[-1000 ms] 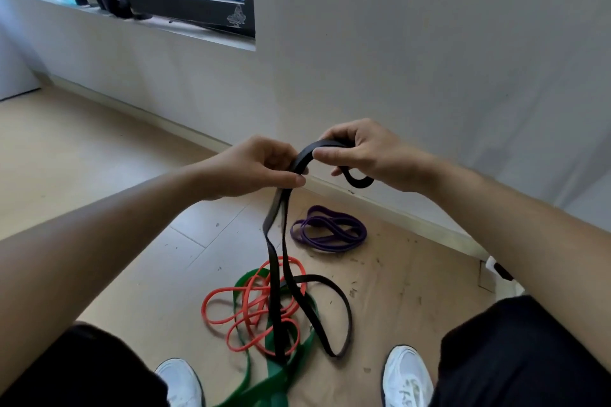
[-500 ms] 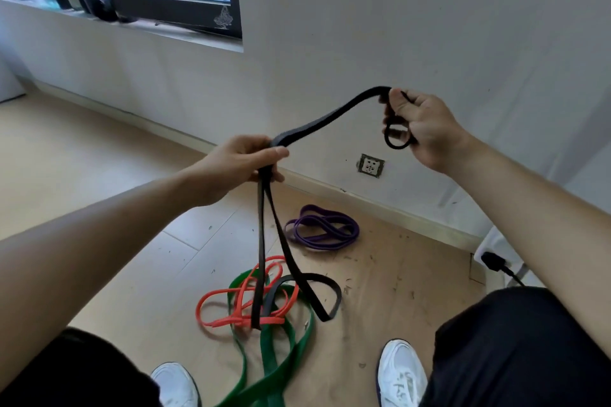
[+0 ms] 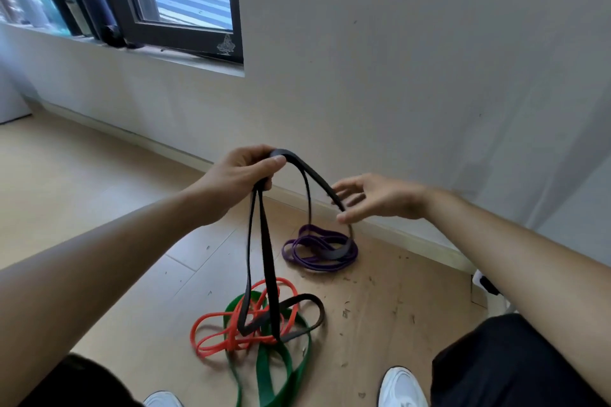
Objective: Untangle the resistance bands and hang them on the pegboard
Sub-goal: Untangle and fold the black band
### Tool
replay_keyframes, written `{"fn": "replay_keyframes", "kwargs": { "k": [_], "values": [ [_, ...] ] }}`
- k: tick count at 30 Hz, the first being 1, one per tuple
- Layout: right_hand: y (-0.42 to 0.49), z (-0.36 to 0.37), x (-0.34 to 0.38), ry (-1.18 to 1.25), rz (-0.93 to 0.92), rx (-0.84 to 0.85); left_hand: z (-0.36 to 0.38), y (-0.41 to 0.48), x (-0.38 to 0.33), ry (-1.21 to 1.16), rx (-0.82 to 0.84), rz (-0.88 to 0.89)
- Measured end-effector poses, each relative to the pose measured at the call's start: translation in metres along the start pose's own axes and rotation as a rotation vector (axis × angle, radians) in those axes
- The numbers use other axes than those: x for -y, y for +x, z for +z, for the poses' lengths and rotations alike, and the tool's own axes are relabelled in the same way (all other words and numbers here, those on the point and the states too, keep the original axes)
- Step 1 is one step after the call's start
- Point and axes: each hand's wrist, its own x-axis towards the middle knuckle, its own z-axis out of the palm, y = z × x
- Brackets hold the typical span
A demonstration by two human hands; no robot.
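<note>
Pale grey plastered wall [image 3: 413, 59] filling the view from twelve round to four o'clock. Below it, light wooden plank floor [image 3: 82, 182], spread from nine down to six o'clock and flecked with small debris. Dark-framed window [image 3: 185, 33] at eleven o'clock, above a sill. Black cloth shorts [image 3: 512, 363] along the lower edge, at five and seven o'clock.

Long flat black rubber resistance band [image 3: 267, 261] at the centre, held up by its top fold. Two strands dropping from that fold toward six o'clock, ending in a loose loop on the floor heap. A second loop arching off toward four o'clock and hanging in front of the purple band.

Wide flat green rubber band [image 3: 264, 373] on the floor at six o'clock, running off the bottom edge, partly under the black loop. Thin orange rubber band [image 3: 211, 334] coiled across the green one toward its nine o'clock side, tangled with the black strands. Thin purple rubber band [image 3: 317, 263] coiled by the skirting, apart from the heap, at its one o'clock.

Left hand [image 3: 241, 175] just above centre, fingers and thumb curled tight round the black band's fold. Right hand [image 3: 373, 198] at its three o'clock, fingers spread and nearly straight, gripping nothing; black strand crossing the fingertips, contact lost in blur. White shoes [image 3: 401, 387] at six o'clock.
</note>
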Motion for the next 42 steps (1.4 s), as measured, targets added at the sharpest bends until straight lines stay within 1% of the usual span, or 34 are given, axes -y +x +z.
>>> {"fn": "replay_keyframes", "kwargs": {
  "k": [4,6,9,12,15,17,22,25,27,29,33,35,37,39,42],
  "values": [
    [0.004,0.016,0.035,0.212,-0.202,-0.107,0.009,0.000,-0.001,0.079,0.107,0.038],
    [0.008,0.023,0.045,0.229,-0.248,-0.151,0.011,-0.001,-0.002,0.087,0.133,0.045],
    [0.009,0.027,0.052,0.109,-0.263,-0.199,0.007,-0.001,-0.001,0.115,0.170,0.067],
    [0.009,0.028,0.055,0.021,-0.229,-0.204,0.003,-0.001,0.002,0.196,0.202,0.091],
    [0.011,0.029,0.057,-0.081,-0.207,-0.225,0.005,-0.003,0.005,0.223,0.223,0.102],
    [0.011,0.028,0.058,-0.087,-0.210,-0.234,0.006,-0.002,0.007,0.213,0.211,0.098],
    [-0.003,0.017,0.067,0.074,-0.219,-0.215,0.003,-0.001,0.012,0.235,0.230,0.103],
    [-0.013,0.011,0.070,0.193,-0.262,-0.212,0.011,-0.001,0.017,0.281,0.255,0.092],
    [-0.017,0.008,0.072,0.284,-0.306,-0.256,0.015,-0.001,0.021,0.277,0.290,0.071],
    [-0.020,0.004,0.073,0.391,-0.345,-0.337,0.016,0.000,0.025,0.250,0.321,0.036],
    [-0.024,-0.008,0.070,0.636,-0.400,-0.469,0.011,0.000,0.037,0.360,0.392,-0.048],
    [-0.025,-0.014,0.064,0.693,-0.396,-0.522,0.008,-0.001,0.041,0.370,0.421,-0.080],
    [-0.025,-0.019,0.055,0.685,-0.355,-0.536,0.004,-0.001,0.038,0.368,0.394,-0.088],
    [-0.025,-0.022,0.043,0.621,-0.283,-0.528,0.000,-0.001,0.033,0.354,0.344,-0.080],
    [-0.027,-0.026,0.031,0.498,-0.195,-0.487,-0.005,-0.003,0.027,0.273,0.273,-0.062]
  ]
}}
